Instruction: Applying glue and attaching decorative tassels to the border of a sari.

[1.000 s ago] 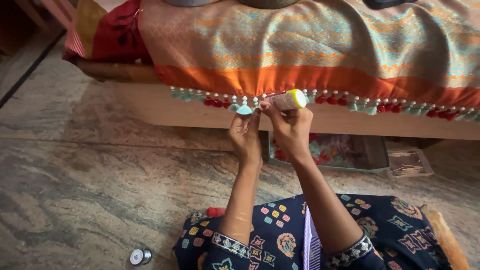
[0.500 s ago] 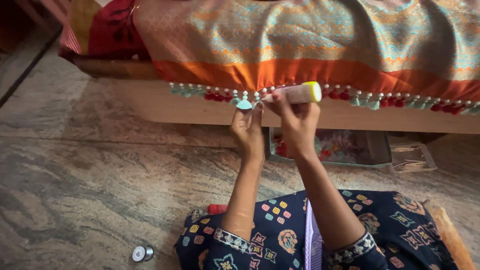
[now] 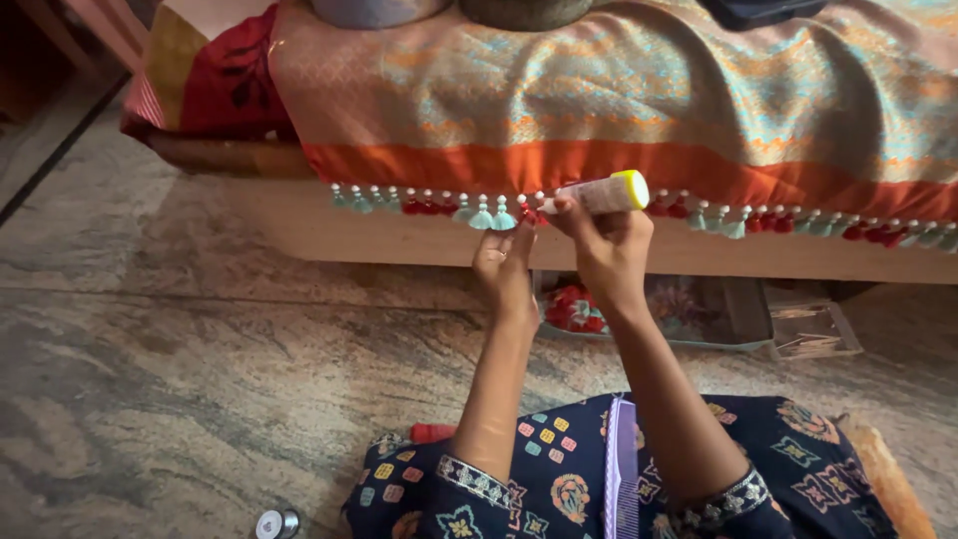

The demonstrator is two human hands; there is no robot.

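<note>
Silk-like orange-bordered cloth (image 3: 619, 110) draped over the bed edge at twelve o'clock, tassel fringe (image 3: 479, 212) hanging along its hem, left hand (image 3: 505, 262) pinching a red tassel (image 3: 529, 214) between fingertips, right hand (image 3: 611, 245) clasped around a yellow-capped white tube (image 3: 604, 194), nozzle touching that tassel.

A white tube (image 3: 599, 195) with a yellow-green cap is lying nearly level, nozzle pointing at a red tassel (image 3: 530, 214) hanging from the cloth's (image 3: 599, 110) orange border.
</note>
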